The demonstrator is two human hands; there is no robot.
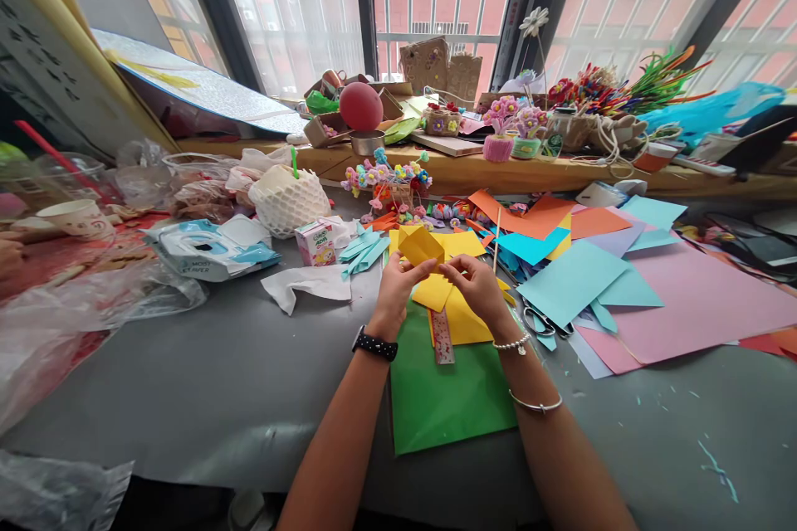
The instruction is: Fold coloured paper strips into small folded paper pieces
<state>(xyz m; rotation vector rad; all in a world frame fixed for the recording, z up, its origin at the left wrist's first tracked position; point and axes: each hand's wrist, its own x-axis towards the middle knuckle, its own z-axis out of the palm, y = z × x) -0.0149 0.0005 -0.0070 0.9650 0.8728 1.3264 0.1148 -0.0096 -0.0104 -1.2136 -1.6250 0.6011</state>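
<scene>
A folded piece of yellow paper (pixel 422 246) is held up in front of me. My left hand (pixel 398 286) pinches its lower left side. The fingers of my right hand (pixel 476 284) are closed on its lower right corner. Beneath my hands, more yellow paper (pixel 470 323) lies on a green sheet (pixel 448 406). A pink patterned ruler (pixel 442 340) rests there, its upper end close to the yellow pieces. Just right of my right wrist, scissors (pixel 540 321) lie partly under light blue paper (pixel 573 280).
Coloured sheets, including a large pink one (pixel 697 307), spread to the right. On the left are a wet-wipe pack (pixel 212 249), a crumpled tissue (pixel 311 282) and a small box (pixel 315 242). Handmade flowers (pixel 389 178) stand beyond my hands. Part of another person's hand (pixel 7 253) shows at the left edge.
</scene>
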